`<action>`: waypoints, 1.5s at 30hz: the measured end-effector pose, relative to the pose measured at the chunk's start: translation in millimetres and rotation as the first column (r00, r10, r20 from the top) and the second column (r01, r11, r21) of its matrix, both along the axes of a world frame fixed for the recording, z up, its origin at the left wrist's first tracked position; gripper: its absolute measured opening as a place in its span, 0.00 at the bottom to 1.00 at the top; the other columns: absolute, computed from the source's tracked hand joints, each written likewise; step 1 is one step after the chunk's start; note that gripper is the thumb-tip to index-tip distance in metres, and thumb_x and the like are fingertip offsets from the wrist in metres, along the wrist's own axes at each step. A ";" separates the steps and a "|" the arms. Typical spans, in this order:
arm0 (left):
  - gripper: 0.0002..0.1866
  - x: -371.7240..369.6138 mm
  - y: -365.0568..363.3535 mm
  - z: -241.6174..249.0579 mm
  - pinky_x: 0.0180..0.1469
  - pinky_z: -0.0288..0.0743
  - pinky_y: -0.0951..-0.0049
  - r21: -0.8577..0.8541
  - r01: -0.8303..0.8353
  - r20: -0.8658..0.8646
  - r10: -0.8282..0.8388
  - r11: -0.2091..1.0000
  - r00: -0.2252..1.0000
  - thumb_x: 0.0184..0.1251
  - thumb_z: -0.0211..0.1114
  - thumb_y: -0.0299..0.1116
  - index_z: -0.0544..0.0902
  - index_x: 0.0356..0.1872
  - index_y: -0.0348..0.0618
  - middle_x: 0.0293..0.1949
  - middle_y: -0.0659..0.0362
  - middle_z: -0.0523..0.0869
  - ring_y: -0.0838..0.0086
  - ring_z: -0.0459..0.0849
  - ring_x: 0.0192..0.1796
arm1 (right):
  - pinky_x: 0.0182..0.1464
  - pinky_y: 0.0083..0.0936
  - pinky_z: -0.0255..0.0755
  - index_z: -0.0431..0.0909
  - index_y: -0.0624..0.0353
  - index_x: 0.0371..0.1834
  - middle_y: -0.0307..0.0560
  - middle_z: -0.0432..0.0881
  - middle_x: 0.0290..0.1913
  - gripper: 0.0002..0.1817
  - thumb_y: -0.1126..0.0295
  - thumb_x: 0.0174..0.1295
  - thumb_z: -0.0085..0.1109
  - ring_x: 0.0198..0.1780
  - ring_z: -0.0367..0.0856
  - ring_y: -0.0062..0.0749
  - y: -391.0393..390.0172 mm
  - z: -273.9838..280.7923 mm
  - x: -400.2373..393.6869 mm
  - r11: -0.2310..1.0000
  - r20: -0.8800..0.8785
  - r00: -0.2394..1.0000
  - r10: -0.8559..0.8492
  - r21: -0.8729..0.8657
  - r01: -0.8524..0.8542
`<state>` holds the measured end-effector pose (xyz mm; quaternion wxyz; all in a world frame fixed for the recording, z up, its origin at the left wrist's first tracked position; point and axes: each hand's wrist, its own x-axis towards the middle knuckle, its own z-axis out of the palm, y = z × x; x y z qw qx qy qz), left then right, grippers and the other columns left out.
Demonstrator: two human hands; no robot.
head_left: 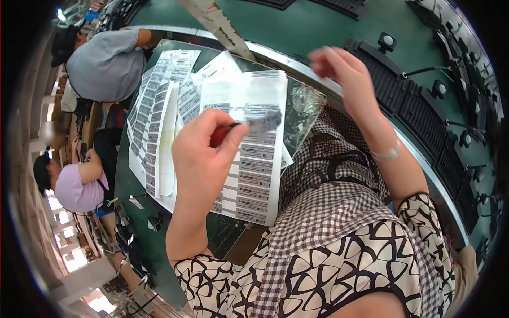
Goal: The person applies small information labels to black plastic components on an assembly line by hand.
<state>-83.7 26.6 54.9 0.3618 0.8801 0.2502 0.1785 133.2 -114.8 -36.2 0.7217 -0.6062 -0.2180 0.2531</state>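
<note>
My left hand [204, 153] is closed in a pinch on a small grey printed label [265, 123], held above a sheet of labels [257, 183]. A bit of red shows between its thumb and fingers; I cannot make out what it is. Rows of printed stickers and bare white strips cover the sheet, which lies over other sheets. My right hand [344, 74] is raised at the right, over the metal edge of the line. Its fingers are loosely bent and somewhat blurred, with nothing visible in them.
More label sheets [159, 116] lie overlapped on the small table. Crumpled clear plastic [305, 100] sits at its corner. Black ribbed bases [419, 100] with cables stand on the green line [297, 32]. A painted metal bar [217, 26] crosses above. Two people sit at the left.
</note>
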 end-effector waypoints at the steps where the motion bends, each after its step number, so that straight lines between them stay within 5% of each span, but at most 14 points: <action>1: 0.09 5.0 -3.0 0.9 0.30 0.71 0.71 0.069 0.023 0.018 -0.024 0.997 1.000 0.56 0.74 0.27 0.80 0.30 0.40 0.23 0.58 0.81 0.71 0.80 0.25 | 0.46 0.22 0.74 0.81 0.63 0.43 0.38 0.81 0.32 0.19 0.58 0.75 0.46 0.36 0.78 0.22 -29.0 -16.4 2.5 0.998 -0.099 0.994 0.056 0.023 -0.054; 3: 0.09 17.6 -12.1 2.7 0.32 0.70 0.68 0.202 0.079 0.050 -0.091 0.976 0.995 0.55 0.74 0.28 0.79 0.30 0.40 0.24 0.58 0.82 0.68 0.80 0.25 | 0.50 0.28 0.78 0.80 0.67 0.47 0.46 0.84 0.37 0.24 0.55 0.77 0.41 0.41 0.83 0.30 -64.3 -16.8 -23.3 0.992 -0.301 0.950 0.084 -0.061 -0.107; 4: 0.09 23.0 -18.3 2.8 0.31 0.68 0.80 0.265 0.165 0.042 -0.183 0.950 0.982 0.59 0.73 0.26 0.80 0.33 0.37 0.26 0.63 0.79 0.81 0.76 0.27 | 0.56 0.31 0.76 0.77 0.69 0.53 0.52 0.82 0.45 0.28 0.52 0.77 0.39 0.49 0.81 0.35 -75.8 -15.5 -37.2 0.986 -0.413 0.899 0.144 -0.013 -0.164; 8: 0.10 46.3 -65.2 11.4 0.33 0.67 0.66 0.486 0.459 -0.034 -0.509 0.743 0.860 0.51 0.75 0.28 0.80 0.30 0.43 0.25 0.61 0.80 0.66 0.77 0.27 | 0.74 0.39 0.61 0.54 0.76 0.72 0.69 0.60 0.72 0.40 0.44 0.77 0.29 0.74 0.61 0.50 -79.6 -19.5 -57.3 0.913 -0.744 0.541 0.392 0.390 -0.124; 12: 0.10 54.3 -84.7 -0.6 0.34 0.66 0.67 0.399 0.623 -0.108 -0.640 0.673 0.761 0.51 0.75 0.30 0.80 0.30 0.43 0.25 0.62 0.80 0.67 0.77 0.27 | 0.74 0.36 0.63 0.57 0.75 0.71 0.66 0.64 0.70 0.39 0.45 0.78 0.27 0.73 0.64 0.47 -83.6 -24.7 -55.3 0.901 -0.720 0.601 0.348 0.434 -0.001; 20: 0.10 69.8 -74.5 -40.5 0.34 0.75 0.73 0.196 0.474 -0.121 -0.458 0.859 0.881 0.56 0.74 0.30 0.80 0.33 0.39 0.27 0.58 0.82 0.71 0.82 0.29 | 0.70 0.35 0.67 0.63 0.68 0.70 0.57 0.71 0.68 0.36 0.46 0.79 0.23 0.70 0.69 0.42 -99.9 -30.3 -62.6 0.907 -0.707 0.608 0.362 0.417 -0.054; 32: 0.10 76.1 -71.5 -67.7 0.34 0.75 0.71 0.210 0.469 -0.131 -0.451 0.858 0.883 0.56 0.74 0.30 0.81 0.34 0.40 0.27 0.58 0.84 0.69 0.84 0.29 | 0.63 0.31 0.72 0.74 0.61 0.64 0.50 0.77 0.63 0.32 0.47 0.78 0.30 0.63 0.75 0.36 -98.7 -35.9 -66.0 0.941 -0.728 0.623 0.288 0.335 -0.044; 45: 0.09 83.8 -69.0 -74.8 0.35 0.75 0.72 0.213 0.488 -0.140 -0.468 0.847 0.873 0.58 0.73 0.30 0.81 0.33 0.40 0.28 0.59 0.85 0.69 0.85 0.29 | 0.65 0.32 0.73 0.74 0.64 0.63 0.54 0.75 0.63 0.32 0.47 0.78 0.32 0.62 0.77 0.41 -98.0 -36.2 -66.7 0.945 -0.740 0.615 0.273 0.327 -0.025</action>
